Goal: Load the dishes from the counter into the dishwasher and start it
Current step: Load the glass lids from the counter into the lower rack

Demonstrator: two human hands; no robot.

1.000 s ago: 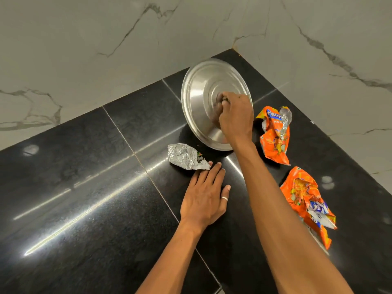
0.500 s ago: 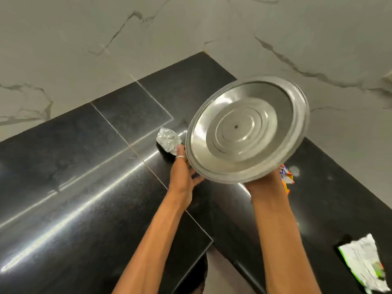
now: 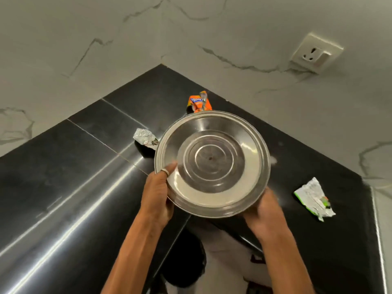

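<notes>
A round steel lid (image 3: 213, 162) with concentric rings is held in the air above the inner corner of the black counter (image 3: 70, 187), its hollow side facing me. My left hand (image 3: 158, 196) grips its left rim, thumb lying over the edge. My right hand (image 3: 265, 213) holds the lower right rim from underneath, its fingers hidden behind the lid. No dishwasher is in view.
Wrappers lie on the counter: a crumpled silver one (image 3: 145, 137) left of the lid, an orange one (image 3: 199, 102) behind it, a green-and-white one (image 3: 314, 198) at the right. A wall socket (image 3: 316, 53) sits on the marbled wall. Floor shows below, between my arms.
The lid was lifted off the counter by the right hand, turned hollow side up, and taken by both hands. It now sits lower and closer to me.
</notes>
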